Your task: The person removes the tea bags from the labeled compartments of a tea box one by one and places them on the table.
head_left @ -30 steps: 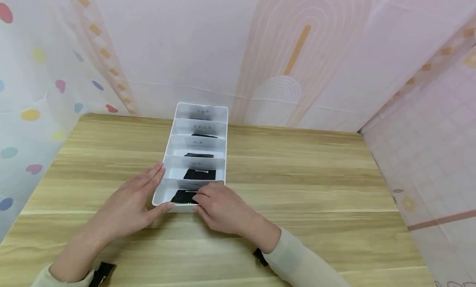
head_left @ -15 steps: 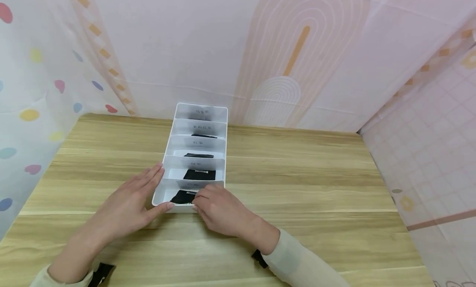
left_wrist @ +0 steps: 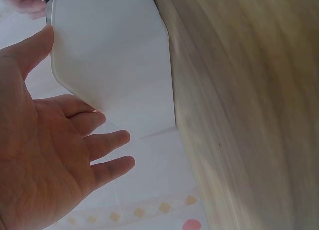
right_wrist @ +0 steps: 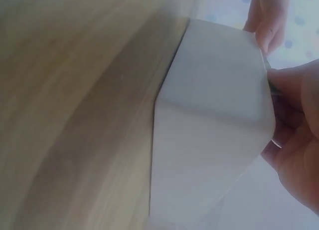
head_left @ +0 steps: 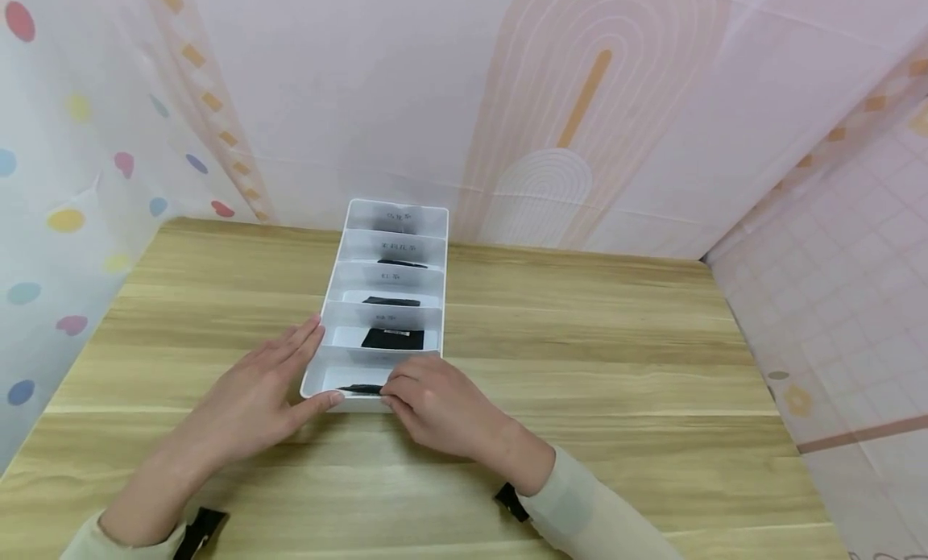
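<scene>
A long white divided tray (head_left: 377,357) lies lengthwise on the table, its compartments labelled in Chinese characters. In the nearest compartment, a tea bag in a black wrapper (head_left: 360,389) shows as a thin strip. My right hand (head_left: 445,407) pinches its right end at the tray's front rim; the fingertips are partly hidden. With straight fingers my left hand (head_left: 254,395) touches the tray's left side, its thumb on the front rim. The left wrist view shows the left palm (left_wrist: 45,155) with spread fingers beside the tray's outer wall (left_wrist: 114,55).
Several middle compartments hold other black packets, one plainly visible (head_left: 393,339). No packet shows in the farthest compartment (head_left: 397,219). The wooden table (head_left: 594,367) extends to both sides, and a patterned cloth (head_left: 406,85) stands behind the tray's far end.
The tea bag in the nearest compartment has tilted from showing its broad face to showing mostly its edge, in my right hand's pinch. My left hand stays against the tray.
</scene>
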A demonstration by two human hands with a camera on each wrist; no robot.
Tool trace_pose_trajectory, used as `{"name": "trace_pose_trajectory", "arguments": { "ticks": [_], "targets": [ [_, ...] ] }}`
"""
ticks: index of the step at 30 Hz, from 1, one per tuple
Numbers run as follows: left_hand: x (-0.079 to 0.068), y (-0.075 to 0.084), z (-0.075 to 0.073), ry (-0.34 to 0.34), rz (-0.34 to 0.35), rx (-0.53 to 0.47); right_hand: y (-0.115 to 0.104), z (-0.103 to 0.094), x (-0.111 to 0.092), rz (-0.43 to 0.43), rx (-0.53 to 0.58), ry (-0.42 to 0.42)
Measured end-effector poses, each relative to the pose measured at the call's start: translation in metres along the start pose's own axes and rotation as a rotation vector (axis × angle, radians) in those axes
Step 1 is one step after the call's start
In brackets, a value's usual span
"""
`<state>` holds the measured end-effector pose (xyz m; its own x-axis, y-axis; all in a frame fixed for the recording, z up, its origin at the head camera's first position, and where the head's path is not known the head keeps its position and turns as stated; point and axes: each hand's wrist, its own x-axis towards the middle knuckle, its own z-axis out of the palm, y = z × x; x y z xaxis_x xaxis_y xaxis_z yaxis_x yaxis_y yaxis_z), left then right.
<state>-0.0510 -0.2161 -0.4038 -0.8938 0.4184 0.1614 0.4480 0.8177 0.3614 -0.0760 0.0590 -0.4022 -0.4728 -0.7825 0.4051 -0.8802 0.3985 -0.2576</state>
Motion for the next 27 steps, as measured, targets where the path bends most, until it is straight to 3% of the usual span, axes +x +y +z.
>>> {"name": "trace_pose_trajectory", "arguments": {
  "ticks": [7,18,27],
  "targets": [
    [0.001,0.000,-0.001,-0.008,-0.001,0.000,0.003,-0.007,-0.001,0.003,-0.037,0.033],
    [0.002,-0.001,0.000,-0.001,0.005,0.006,0.013,-0.018,-0.002,-0.024,-0.003,0.226],
    [0.001,0.000,-0.001,-0.016,-0.002,-0.004,0.023,-0.031,0.001,-0.052,0.057,0.321]
  ]
}}
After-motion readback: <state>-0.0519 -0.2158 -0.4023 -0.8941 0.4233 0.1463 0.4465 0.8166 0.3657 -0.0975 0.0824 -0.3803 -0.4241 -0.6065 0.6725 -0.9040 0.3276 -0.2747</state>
